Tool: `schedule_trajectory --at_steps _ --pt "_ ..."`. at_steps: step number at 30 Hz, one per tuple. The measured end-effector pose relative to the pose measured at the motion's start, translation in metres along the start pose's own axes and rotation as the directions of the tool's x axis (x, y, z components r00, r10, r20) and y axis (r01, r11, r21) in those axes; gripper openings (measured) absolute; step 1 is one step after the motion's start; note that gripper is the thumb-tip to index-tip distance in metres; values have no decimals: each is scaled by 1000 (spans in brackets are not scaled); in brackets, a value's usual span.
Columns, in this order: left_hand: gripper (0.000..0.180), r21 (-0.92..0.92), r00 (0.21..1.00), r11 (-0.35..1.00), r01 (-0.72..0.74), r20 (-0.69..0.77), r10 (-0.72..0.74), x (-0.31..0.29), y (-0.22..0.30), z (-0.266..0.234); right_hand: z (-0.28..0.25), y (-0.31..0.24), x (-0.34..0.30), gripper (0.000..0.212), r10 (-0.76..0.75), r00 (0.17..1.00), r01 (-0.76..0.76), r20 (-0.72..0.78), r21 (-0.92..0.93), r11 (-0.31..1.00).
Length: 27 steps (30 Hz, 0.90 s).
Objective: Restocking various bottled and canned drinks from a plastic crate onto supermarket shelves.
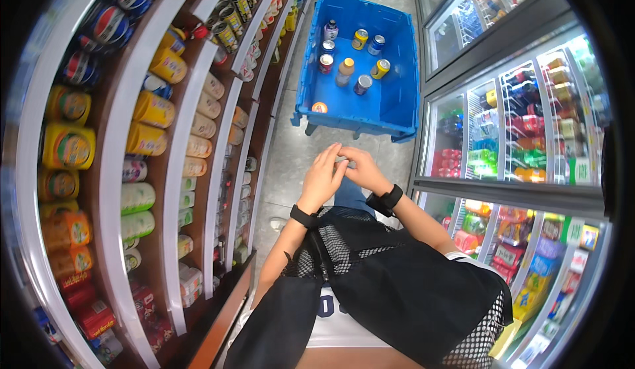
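My left hand (323, 176) and my right hand (365, 168) meet in front of me, just short of the blue crate. The fingers of both are stretched toward each other and touch at their tips. No item shows in either hand, though a small gap between the palms is partly hidden. Beyond them, the open blue crate (391, 129) stands on the floor. Inside are an orange-capped bottle (344, 73), a dark-capped bottle (331, 30), a yellow can (380, 69), a purple-dark can (362, 84) and several other cans. An orange lid (320, 108) shows by its near left corner.
Shelves of cans and bottles (149, 139) line my left side, their light edges (173, 170) running along the aisle. Glass-fronted drink coolers (509, 124) with dark frames stand on the right. Grey tiled floor (281, 164) lies between. A black mesh garment (397, 270) covers my front.
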<state>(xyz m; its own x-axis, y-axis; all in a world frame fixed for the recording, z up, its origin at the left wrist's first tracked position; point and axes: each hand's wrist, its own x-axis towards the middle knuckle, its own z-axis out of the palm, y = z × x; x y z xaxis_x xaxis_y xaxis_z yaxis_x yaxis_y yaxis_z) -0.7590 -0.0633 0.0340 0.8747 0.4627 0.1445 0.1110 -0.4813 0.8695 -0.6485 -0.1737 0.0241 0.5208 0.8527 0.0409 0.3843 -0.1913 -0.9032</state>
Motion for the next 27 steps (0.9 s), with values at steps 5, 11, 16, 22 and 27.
schedule_trajectory --at_steps 5,11,16,22,27 --pt "33 119 993 986 115 17 -118 35 -10 40 -66 70 62 33 130 991 -130 36 6 991" --pt "30 201 941 926 319 51 -335 44 2 60 -76 165 152 36 243 953 -194 180 -253 948" --pt "29 249 861 827 503 -58 -506 34 4 64 -9 201 190 33 153 858 59 490 -391 918" --pt "29 282 776 724 629 -175 -606 28 19 65 40 212 189 66 358 745 37 563 -570 821" --pt "29 248 733 690 680 -234 -639 20 25 70 34 225 200 69 378 687 85 621 -584 807"
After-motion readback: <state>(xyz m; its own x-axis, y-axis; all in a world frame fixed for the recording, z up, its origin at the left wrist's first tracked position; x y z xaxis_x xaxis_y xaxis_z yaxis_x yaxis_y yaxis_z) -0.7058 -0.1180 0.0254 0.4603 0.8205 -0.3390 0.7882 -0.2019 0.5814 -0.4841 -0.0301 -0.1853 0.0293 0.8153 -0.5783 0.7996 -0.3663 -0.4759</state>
